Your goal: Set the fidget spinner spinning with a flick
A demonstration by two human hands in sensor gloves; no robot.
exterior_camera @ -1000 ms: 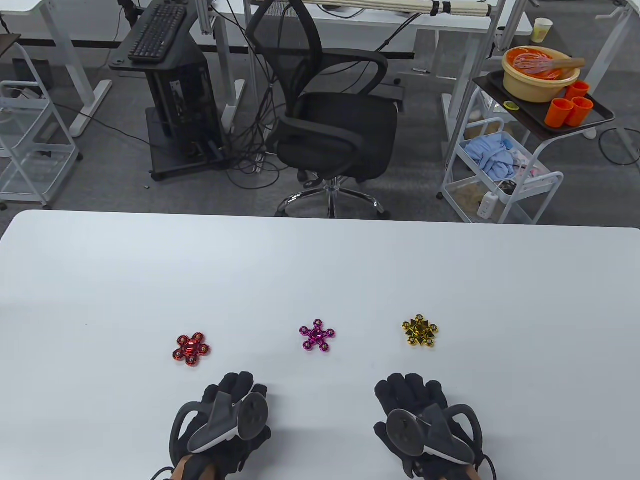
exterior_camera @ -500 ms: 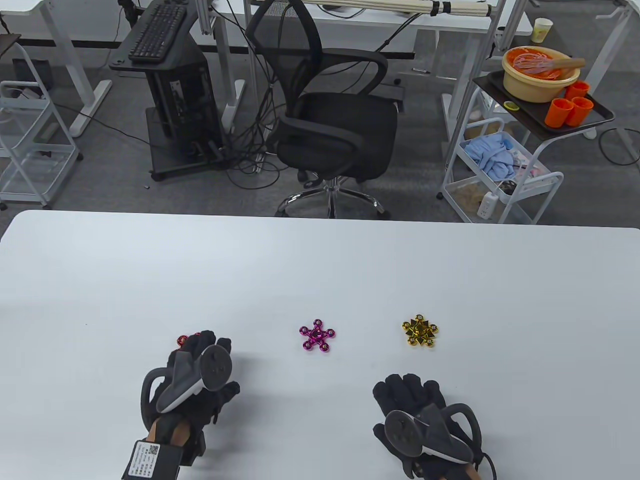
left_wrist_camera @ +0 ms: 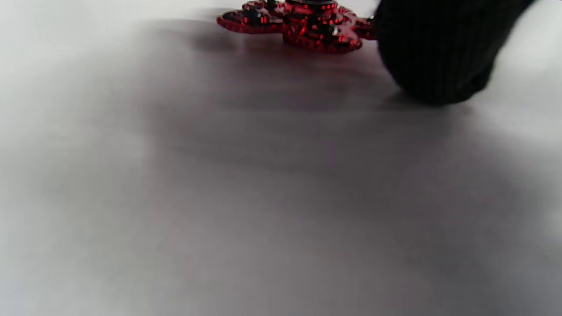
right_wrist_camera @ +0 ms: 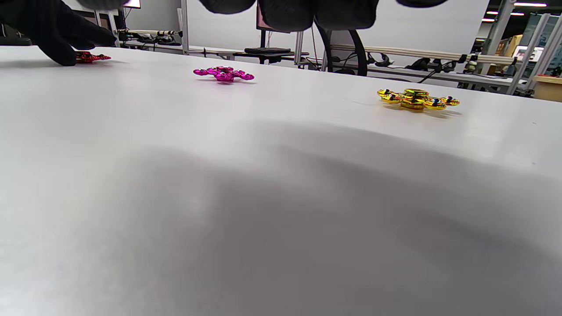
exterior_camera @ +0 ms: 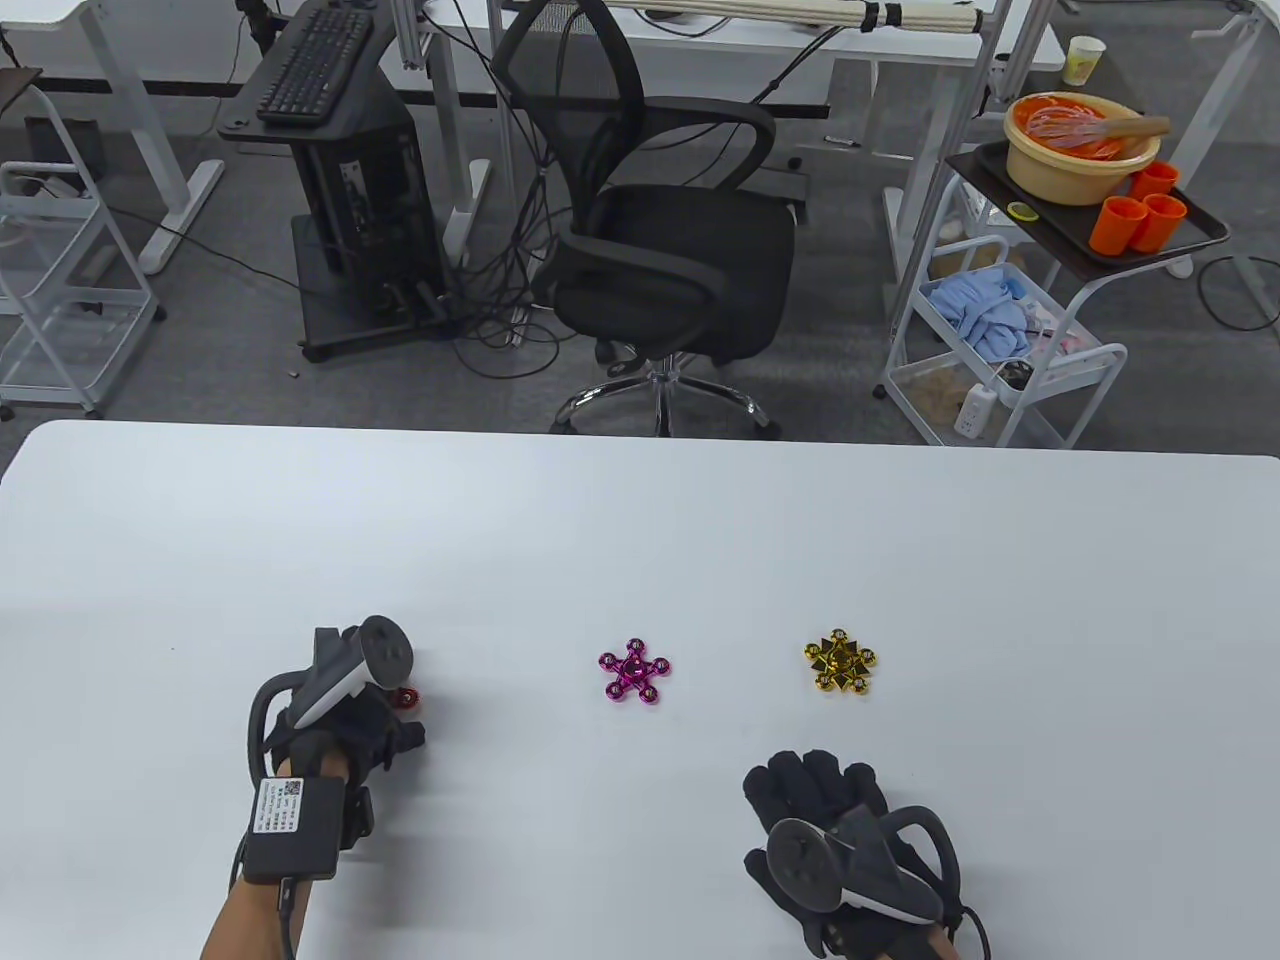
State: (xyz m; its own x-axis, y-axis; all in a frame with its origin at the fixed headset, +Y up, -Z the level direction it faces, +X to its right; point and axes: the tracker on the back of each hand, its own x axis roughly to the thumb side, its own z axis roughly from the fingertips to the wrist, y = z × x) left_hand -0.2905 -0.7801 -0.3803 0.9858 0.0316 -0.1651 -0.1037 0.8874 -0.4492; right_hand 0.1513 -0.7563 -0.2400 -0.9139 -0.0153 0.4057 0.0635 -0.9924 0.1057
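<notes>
Table view: the left hand (exterior_camera: pixel 340 725) reaches over the red fidget spinner (exterior_camera: pixel 405 697) on the white counter (exterior_camera: pixel 640 520), covering most of it; only one lobe shows. Its grip cannot be told. The right hand (exterior_camera: pixel 835 830) lies flat on the counter, fingers spread and released, below the gold spinner (exterior_camera: pixel 840 663); the pink spinner (exterior_camera: pixel 634 670) sits between the others.

Left wrist view: a gloved fingertip (left_wrist_camera: pixel 439 52) is down on the counter, touching the red fidget spinner's edge.

Right wrist view: the right hand's fingertips (right_wrist_camera: pixel 287 11) hang free, touching nothing; all three spinners lie flat.
</notes>
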